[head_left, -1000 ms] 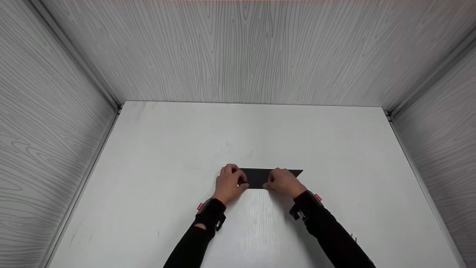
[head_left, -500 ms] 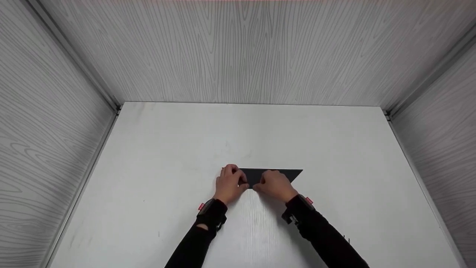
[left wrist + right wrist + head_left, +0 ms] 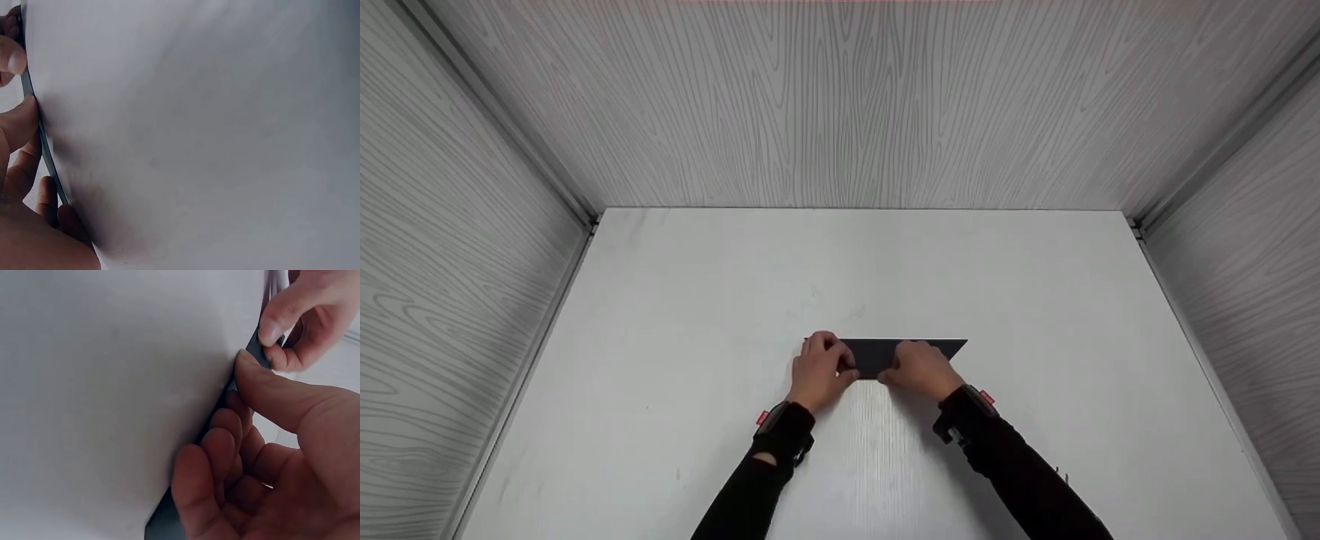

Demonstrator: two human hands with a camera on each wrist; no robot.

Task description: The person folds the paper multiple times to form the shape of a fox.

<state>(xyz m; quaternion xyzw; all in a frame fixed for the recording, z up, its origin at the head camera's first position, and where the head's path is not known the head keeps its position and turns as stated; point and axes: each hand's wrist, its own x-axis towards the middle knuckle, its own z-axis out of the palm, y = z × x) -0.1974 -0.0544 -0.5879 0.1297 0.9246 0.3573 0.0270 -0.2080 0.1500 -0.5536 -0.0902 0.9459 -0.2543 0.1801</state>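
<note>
A strip of what looks like folded black paper (image 3: 874,357) lies flat on the white table in the head view, its right end slanting to a point. My left hand (image 3: 819,375) covers the strip's left end and pinches its near edge between thumb and fingers. Just to the right, my right hand (image 3: 921,370) pinches the same edge, fingers curled. In the left wrist view the paper (image 3: 49,163) shows as a thin dark line. The right wrist view has both thumbs close together along the paper (image 3: 164,522); the left hand (image 3: 318,315) is at upper right.
The white tabletop (image 3: 697,300) spreads around both hands. A wood-grain panel (image 3: 840,105) rises along the back, with side panels at left (image 3: 450,270) and right (image 3: 1252,247). Small dark marks (image 3: 1062,475) show beside the right sleeve.
My right hand slid left along the paper's near edge towards the left hand, then shifted slightly back to the right. The left hand keeps its place on the paper.
</note>
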